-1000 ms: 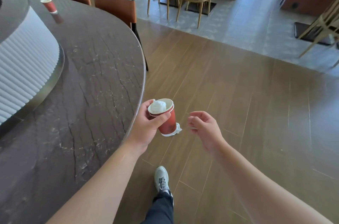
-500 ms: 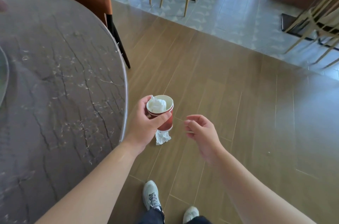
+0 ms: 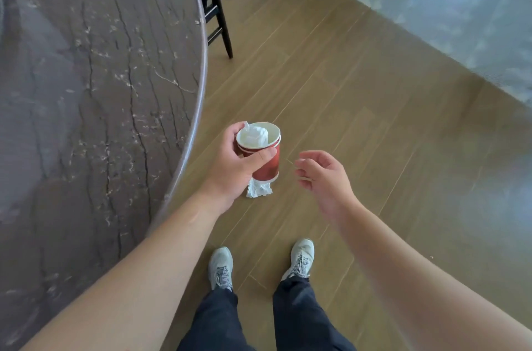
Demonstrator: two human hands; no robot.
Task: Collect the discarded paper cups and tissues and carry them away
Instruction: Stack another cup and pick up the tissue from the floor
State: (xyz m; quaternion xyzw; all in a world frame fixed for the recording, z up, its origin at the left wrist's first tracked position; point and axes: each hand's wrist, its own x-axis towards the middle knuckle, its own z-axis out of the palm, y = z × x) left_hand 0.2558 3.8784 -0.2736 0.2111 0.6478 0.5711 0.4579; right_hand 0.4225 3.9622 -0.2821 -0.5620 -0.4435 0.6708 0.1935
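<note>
The left hand (image 3: pixel 233 168) held a red paper cup (image 3: pixel 266 159) upright, thumb across its front and fingers wrapped round the far side. The cup looked like two stacked together (a double rim showed at the top), and a wad of white tissue (image 3: pixel 255 134) sat crumpled inside its mouth. A second piece of tissue (image 3: pixel 258 189) stuck out below the cup's base, by the heel of the same hand; whether the hand pinched it or it only hung there could not be told.

The right hand (image 3: pixel 322 178) hovered just beside the cup, apart from it, with its fingers loosely curled and nothing in them.

The cup was in the air over the wooden floor (image 3: pixel 359 97), just off the curved edge of the dark marble table (image 3: pixel 95 85) on the left. A black chair leg (image 3: pixel 221 19) stood close to the table's far edge. Below, two grey sneakers (image 3: pixel 300 258) and dark trousers (image 3: pixel 299 319) showed on the planks. A pale tiled floor (image 3: pixel 449 5) began at the upper right.
</note>
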